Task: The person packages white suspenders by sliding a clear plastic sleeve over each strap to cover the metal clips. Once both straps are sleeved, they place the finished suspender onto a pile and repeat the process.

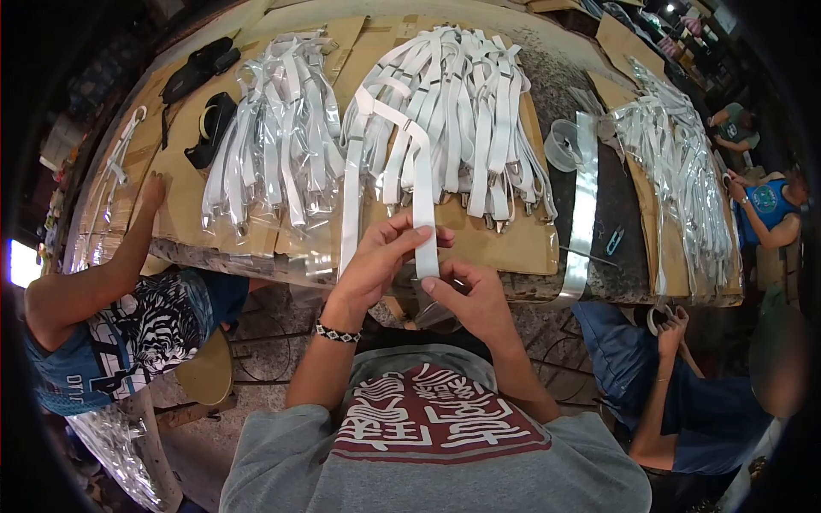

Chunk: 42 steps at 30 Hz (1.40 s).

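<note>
A white elastic strap (pixel 423 188) with metal clips runs from the pile down to both my hands at the table's near edge. My left hand (pixel 385 256) pinches it between thumb and fingers. Just right of it and slightly lower, my right hand (pixel 466 291) is closed on the strap's lower end, near a metal clip partly hidden by the fingers. Behind them a large pile of white straps (pixel 462 111) lies fanned on cardboard, clips toward me. To its left lies a pile of straps in clear plastic (pixel 278 137).
A black tape dispenser (pixel 209 132) and black pouch (pixel 198 70) lie at left. Right are a round clear container (pixel 563 145), small snips (pixel 614 241) and another bagged pile (pixel 676 162). One person's arm (pixel 128 239) rests at left; another person's hands (pixel 671 329) hold tape at right.
</note>
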Available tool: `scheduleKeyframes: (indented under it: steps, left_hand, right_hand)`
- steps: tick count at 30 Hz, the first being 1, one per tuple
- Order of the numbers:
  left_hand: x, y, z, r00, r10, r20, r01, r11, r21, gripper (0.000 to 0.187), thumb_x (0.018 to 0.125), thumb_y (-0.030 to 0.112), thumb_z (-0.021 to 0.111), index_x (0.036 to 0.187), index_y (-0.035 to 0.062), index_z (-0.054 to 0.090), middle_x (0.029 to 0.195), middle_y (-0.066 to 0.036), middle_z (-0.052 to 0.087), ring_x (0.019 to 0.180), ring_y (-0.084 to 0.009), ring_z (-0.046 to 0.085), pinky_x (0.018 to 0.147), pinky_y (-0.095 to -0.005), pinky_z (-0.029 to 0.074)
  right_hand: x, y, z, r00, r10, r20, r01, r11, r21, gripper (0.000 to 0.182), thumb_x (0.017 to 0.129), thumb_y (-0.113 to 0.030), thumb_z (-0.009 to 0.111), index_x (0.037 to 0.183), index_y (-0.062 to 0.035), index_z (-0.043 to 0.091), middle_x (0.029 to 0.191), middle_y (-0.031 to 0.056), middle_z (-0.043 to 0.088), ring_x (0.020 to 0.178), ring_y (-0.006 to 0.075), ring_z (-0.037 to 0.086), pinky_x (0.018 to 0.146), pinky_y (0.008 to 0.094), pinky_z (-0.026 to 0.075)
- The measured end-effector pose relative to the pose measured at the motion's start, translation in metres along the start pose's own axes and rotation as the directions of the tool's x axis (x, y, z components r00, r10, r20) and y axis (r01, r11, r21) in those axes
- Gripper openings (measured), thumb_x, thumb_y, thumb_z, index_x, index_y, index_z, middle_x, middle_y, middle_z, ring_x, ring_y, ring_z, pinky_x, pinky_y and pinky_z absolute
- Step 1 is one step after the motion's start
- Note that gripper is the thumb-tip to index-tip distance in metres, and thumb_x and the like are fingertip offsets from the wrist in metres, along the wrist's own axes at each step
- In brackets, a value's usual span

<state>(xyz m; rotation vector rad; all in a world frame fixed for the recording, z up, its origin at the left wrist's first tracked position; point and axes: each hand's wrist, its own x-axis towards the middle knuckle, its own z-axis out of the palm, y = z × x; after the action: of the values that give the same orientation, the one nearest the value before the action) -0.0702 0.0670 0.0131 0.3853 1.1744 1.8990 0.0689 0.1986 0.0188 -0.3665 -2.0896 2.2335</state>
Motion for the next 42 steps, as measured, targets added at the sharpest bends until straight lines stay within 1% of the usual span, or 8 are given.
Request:
scheduleKeyframes:
  steps: [11,15,18,24,27,31,36,42]
  left_hand:
    - [0.013,-0.001,-0.018,0.998,-0.033,-0.055,0.048,0.953,0.298,0.033,0.101,0.028,0.062,0.111,-0.0018,0.072,0.103,-0.008,0.073,0.091,-0.0122,0.068,0.08,-0.029,0.054]
    - [0.063,0.045,-0.057,0.888,0.417,-0.195,-0.128,0.63,0.766,0.033,0.097,0.026,0.062,0.105,-0.0047,0.072,0.087,-0.011,0.073,0.079,-0.0168,0.067,0.068,-0.0301,0.052]
    - [0.134,0.053,-0.116,0.637,0.764,-0.104,-0.128,0.238,0.963,0.031,0.09,0.02,0.06,0.104,-0.0062,0.071,0.097,-0.023,0.072,0.091,-0.0333,0.07,0.08,-0.0423,0.053]
    - [0.214,0.056,-0.167,0.765,0.619,-0.175,0.322,-0.133,0.937,0.041,0.081,0.03,0.067,0.106,-0.0016,0.073,0.107,-0.026,0.071,0.101,-0.0429,0.067,0.097,-0.0476,0.049]
    - [0.216,0.06,-0.162,0.727,0.67,-0.151,0.267,-0.073,0.961,0.039,0.08,0.029,0.071,0.101,-0.004,0.072,0.103,-0.025,0.072,0.099,-0.0403,0.068,0.094,-0.0441,0.051]
    - [0.187,0.091,-0.138,0.779,0.602,-0.175,-0.046,0.333,0.942,0.028,0.085,0.02,0.07,0.097,-0.0049,0.071,0.096,-0.02,0.072,0.093,-0.0322,0.071,0.086,-0.0397,0.053]
    - [0.135,0.153,-0.093,0.916,0.385,-0.116,-0.316,0.866,0.387,0.018,0.094,0.012,0.066,0.108,0.0,0.067,0.097,-0.009,0.072,0.088,-0.0172,0.071,0.077,-0.0289,0.055]
    - [0.053,0.216,-0.014,0.852,0.511,0.118,-0.523,0.842,0.129,0.019,0.096,0.011,0.065,0.111,-0.0004,0.064,0.098,-0.011,0.072,0.083,-0.0186,0.073,0.072,-0.0277,0.058]
  right_hand:
    - [0.002,-0.001,-0.004,0.99,-0.006,-0.139,0.014,0.998,0.06,0.017,0.094,-0.017,0.072,0.095,0.0002,0.07,0.074,-0.006,0.06,0.067,0.0003,0.048,0.06,0.0197,0.037]
    - [-0.014,-0.004,-0.02,0.995,0.002,-0.097,0.001,0.999,0.039,0.015,0.094,-0.015,0.072,0.093,0.0001,0.07,0.074,-0.0067,0.059,0.067,0.0003,0.048,0.059,0.0195,0.035]
    - [-0.024,-0.003,-0.029,0.994,-0.001,-0.114,0.009,0.998,0.07,0.014,0.094,-0.014,0.072,0.092,0.0001,0.07,0.075,-0.0066,0.06,0.068,0.0005,0.048,0.06,0.0193,0.035]
    - [-0.036,0.002,-0.042,0.994,-0.012,-0.111,0.019,0.998,0.056,0.013,0.094,-0.012,0.072,0.095,0.0008,0.071,0.078,-0.0046,0.063,0.071,0.0021,0.053,0.063,0.0197,0.04]
    - [-0.04,0.005,-0.046,0.995,0.0,-0.098,0.005,0.999,0.054,0.014,0.094,-0.012,0.072,0.096,0.0018,0.071,0.081,-0.0034,0.065,0.073,0.0031,0.056,0.065,0.0202,0.043]
    - [-0.042,0.006,-0.051,0.998,0.012,-0.058,-0.011,1.0,0.023,0.015,0.094,-0.012,0.073,0.098,0.0022,0.071,0.083,-0.0023,0.066,0.074,0.0036,0.057,0.066,0.0209,0.044]
    - [-0.043,0.023,-0.063,0.999,0.048,-0.018,-0.049,0.997,-0.056,0.016,0.092,-0.014,0.074,0.096,0.0013,0.071,0.082,-0.0029,0.063,0.072,0.0034,0.054,0.064,0.0212,0.041]
    - [-0.036,0.022,-0.053,0.998,0.046,0.047,-0.034,0.973,-0.228,0.02,0.087,-0.016,0.078,0.094,0.0017,0.071,0.079,-0.0005,0.059,0.069,0.0063,0.051,0.061,0.0245,0.04]
